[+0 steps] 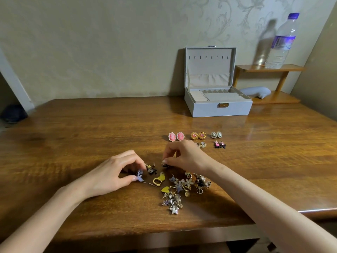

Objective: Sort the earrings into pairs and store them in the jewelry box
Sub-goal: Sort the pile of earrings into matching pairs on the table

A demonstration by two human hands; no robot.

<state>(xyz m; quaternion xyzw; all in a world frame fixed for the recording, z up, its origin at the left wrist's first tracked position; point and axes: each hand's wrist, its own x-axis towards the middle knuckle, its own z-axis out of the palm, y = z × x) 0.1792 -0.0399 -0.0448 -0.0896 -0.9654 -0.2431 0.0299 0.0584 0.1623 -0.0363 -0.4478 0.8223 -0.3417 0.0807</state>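
**Lilac flower in one pinch, dark stud in the other**

With the left hand (113,172) curled round the lilac flower earring (140,175), thumb and fingertips on the petals, mind the thin wire trailing beneath. With the right hand (184,156) likewise closed, fingertips nipping a small dark earring (164,164) just beyond the unsorted heap (182,189) near the table's (73,134) front edge, lift straight up. Probably snag-prone, that tangle: glossy yellow enamel hearts, pearly blossoms, metal stars, fine hooks. Match by shape first, then finish. Set mates touching, in line with the pink cameo pair (176,136) and beaded gold pair (198,136) behind the heap. Reach last for the pale grey jewelry box (218,106), lid up, soft-lined, toward the far right corner.
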